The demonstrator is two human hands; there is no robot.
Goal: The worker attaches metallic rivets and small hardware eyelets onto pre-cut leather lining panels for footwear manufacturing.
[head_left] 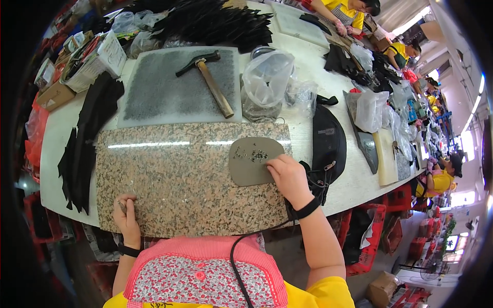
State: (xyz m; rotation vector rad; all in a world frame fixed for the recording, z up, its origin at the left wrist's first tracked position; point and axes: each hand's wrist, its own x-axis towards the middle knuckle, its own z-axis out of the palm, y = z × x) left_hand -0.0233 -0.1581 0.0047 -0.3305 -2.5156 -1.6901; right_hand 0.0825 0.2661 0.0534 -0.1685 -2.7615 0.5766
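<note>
My right hand [287,175] rests on a grey oval leather piece [250,163] that lies at the right end of a speckled pink granite slab [179,179]. Its fingertips touch a scatter of small metal rivets [252,154] on the piece, pinching at them. My left hand [126,211] sits at the slab's near left edge, fingers curled around a small thin metal item. A wooden-handled hammer [209,78] lies on a grey stone slab [169,92] farther back, away from both hands.
A clear plastic bag [267,77] stands behind the granite slab. A black waist bag [327,143] lies to the right. Black leather pieces [84,143] lie at the left and piled at the back [215,23]. Other people work along the table at upper right.
</note>
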